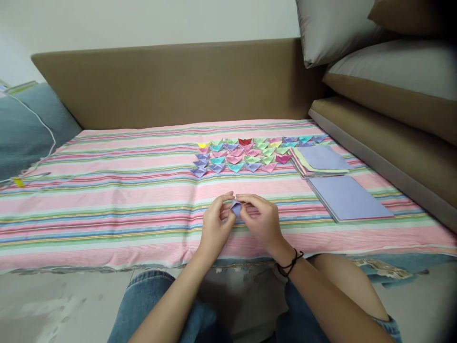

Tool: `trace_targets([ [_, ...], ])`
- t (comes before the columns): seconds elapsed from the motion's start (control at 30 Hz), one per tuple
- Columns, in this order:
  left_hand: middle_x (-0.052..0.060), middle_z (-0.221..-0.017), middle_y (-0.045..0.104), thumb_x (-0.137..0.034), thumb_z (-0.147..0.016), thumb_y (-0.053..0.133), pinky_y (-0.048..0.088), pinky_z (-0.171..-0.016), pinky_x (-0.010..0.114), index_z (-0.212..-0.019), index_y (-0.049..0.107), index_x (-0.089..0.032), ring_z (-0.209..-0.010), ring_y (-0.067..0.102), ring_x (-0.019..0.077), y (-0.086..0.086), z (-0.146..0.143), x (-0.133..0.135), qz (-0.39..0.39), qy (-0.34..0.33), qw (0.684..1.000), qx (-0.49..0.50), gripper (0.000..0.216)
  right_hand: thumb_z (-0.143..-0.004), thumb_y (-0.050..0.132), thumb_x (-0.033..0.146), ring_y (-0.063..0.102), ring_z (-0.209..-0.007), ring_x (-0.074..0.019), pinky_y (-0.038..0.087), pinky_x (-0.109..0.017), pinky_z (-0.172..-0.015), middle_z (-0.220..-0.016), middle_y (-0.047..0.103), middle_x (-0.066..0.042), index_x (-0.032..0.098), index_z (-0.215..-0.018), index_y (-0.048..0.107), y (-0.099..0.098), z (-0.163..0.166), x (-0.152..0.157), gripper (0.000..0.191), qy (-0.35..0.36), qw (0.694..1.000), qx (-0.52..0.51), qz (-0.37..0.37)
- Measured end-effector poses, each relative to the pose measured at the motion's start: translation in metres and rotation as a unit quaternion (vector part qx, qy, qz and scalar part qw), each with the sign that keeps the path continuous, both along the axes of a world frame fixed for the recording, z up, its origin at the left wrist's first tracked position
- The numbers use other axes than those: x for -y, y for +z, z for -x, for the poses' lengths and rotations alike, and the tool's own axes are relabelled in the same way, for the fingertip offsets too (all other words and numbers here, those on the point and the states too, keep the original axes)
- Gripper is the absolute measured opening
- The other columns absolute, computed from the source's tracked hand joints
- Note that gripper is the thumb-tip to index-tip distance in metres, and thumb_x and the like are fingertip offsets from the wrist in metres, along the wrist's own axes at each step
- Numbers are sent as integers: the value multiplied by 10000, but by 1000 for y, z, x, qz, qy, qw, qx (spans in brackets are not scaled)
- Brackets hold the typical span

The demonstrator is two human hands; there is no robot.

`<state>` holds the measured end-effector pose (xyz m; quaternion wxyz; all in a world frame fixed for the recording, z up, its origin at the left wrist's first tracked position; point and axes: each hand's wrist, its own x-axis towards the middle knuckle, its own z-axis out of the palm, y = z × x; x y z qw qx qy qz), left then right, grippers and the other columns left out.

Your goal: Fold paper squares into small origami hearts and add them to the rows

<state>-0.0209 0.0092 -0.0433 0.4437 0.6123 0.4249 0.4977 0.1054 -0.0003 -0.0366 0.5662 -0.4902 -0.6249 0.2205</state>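
Between my two hands is a small piece of folded lavender paper (236, 208), partly covered by my fingers. My left hand (218, 219) pinches its left side with thumb and fingertips. On its right side, my right hand (262, 216) grips it the same way; a dark cord circles that wrist. The paper is held just above the striped cloth (107, 200). Beyond my hands, several folded paper boats (234, 159) in purple, pink, green, blue, yellow and red stand in rows.
To the right lie a stack of lavender paper sheets (352, 197) and a looser pile of coloured paper (323, 158). Large cushions (392, 71) are heaped at the right edge. A brown backrest (171, 88) stands behind. A white cable (39, 119) runs along the far left.
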Motion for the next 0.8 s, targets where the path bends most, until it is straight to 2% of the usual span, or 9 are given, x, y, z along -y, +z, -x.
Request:
trace_targets([
  [0.07,82,-1150,587,-74,-735,513,506,-744,255,-1020,583,-209,-949,616,182,-4,-2,2,-32,28,998,-37,323,-718,495,65,641,-865,-220,519,-360,-795,-882,703,-56,214,-849,680,-2,3,0,272,-13,998,45,-40],
  [0.13,71,-1068,602,-74,-738,516,504,-767,267,-1003,589,-212,-954,604,186,-7,-3,4,-52,53,996,-53,307,-715,500,58,637,-843,-215,519,-352,-772,-851,693,-53,220,-818,680,-3,4,0,263,-18,998,48,-45],
  [0.23,64,-1011,607,-100,-756,532,501,-785,283,-984,607,-212,-931,603,188,-6,-3,5,-70,69,994,-51,265,-737,542,88,642,-810,-199,536,-324,-716,-839,680,-51,226,-769,690,-2,2,-1,205,10,1000,-1,-25],
  [0.33,63,-999,604,-94,-767,523,498,-824,300,-947,635,-207,-957,595,188,0,-1,4,-79,52,995,-3,241,-749,606,152,649,-811,-199,558,-308,-665,-865,680,-57,225,-782,707,0,-2,-2,129,61,995,-81,21],
  [0.5,83,-1059,592,-142,-748,598,498,-854,310,-836,687,-184,-1040,573,208,8,2,1,-30,14,995,99,133,-741,657,209,632,-912,-215,565,-328,-731,-950,663,-66,240,-790,726,3,-10,-5,90,106,985,-128,40],
  [0.63,84,-1087,606,-173,-701,665,504,-822,318,-778,696,-183,-1029,583,217,8,4,0,33,12,989,144,84,-761,654,254,605,-958,-215,565,-309,-710,-996,616,-71,252,-831,733,7,-17,-8,106,143,984,-101,41],
  [0.8,83,-1121,621,-179,-719,643,484,-827,290,-814,712,-186,-1102,541,225,8,7,-2,84,-10,982,170,117,-812,592,247,611,-886,-198,554,-290,-635,-965,594,-66,276,-908,728,13,-26,-9,169,171,985,-28,14],
])
